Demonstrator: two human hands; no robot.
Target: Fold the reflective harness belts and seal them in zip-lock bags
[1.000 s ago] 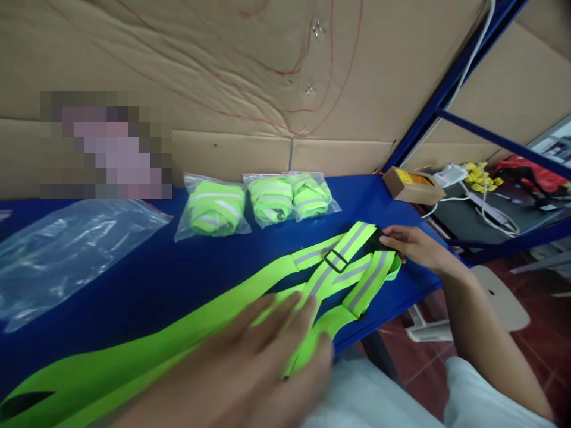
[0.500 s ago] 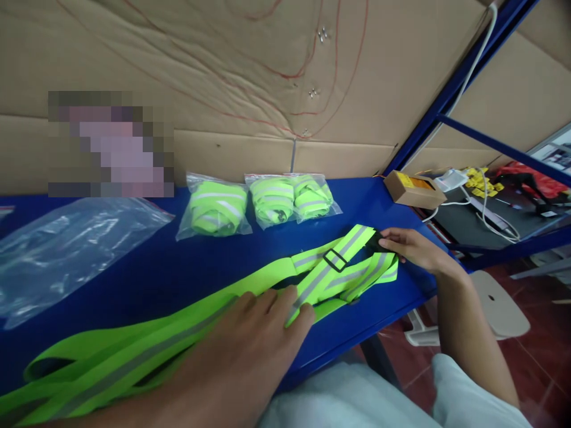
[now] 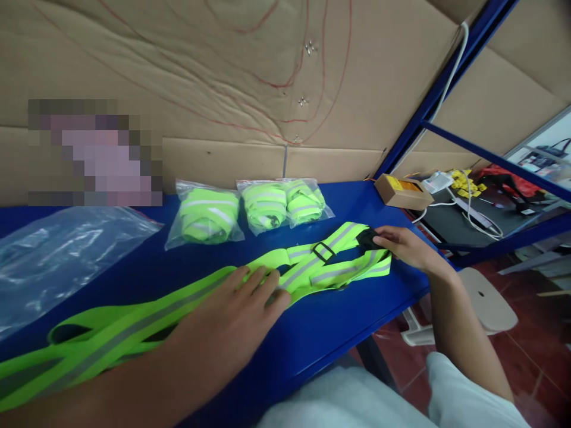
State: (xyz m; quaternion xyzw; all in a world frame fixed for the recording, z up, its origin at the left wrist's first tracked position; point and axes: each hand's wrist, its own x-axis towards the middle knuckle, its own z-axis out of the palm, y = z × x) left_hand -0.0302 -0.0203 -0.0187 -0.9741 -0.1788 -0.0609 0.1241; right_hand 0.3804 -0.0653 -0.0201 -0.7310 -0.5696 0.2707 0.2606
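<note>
A neon-yellow reflective harness [image 3: 147,321] of elastic straps with grey stripes lies stretched across the blue table. Its middle runs beneath my left hand [image 3: 250,303], whose bent fingers and thumb close over the straps, partly hiding them. At the harness's right end, my right hand [image 3: 401,246] pinches a black piece [image 3: 367,239] between thumb and fingers. Between the hands, a black slider buckle [image 3: 323,252] sits on one strap. The left forearm covers part of the strap loops on the near left.
Clear bags of rolled reflective straps [image 3: 209,214] stand along the cardboard wall. A flat plastic bag [image 3: 66,261] lies at left. On the far right are a small cardboard box [image 3: 404,192], a blue frame post [image 3: 413,125], and a white stool [image 3: 486,300] below table height.
My left hand has slid slightly left along the straps, and the strap end by its thumb now lies flatter. My right hand stays at the black piece. The camera view has shifted a little.
</note>
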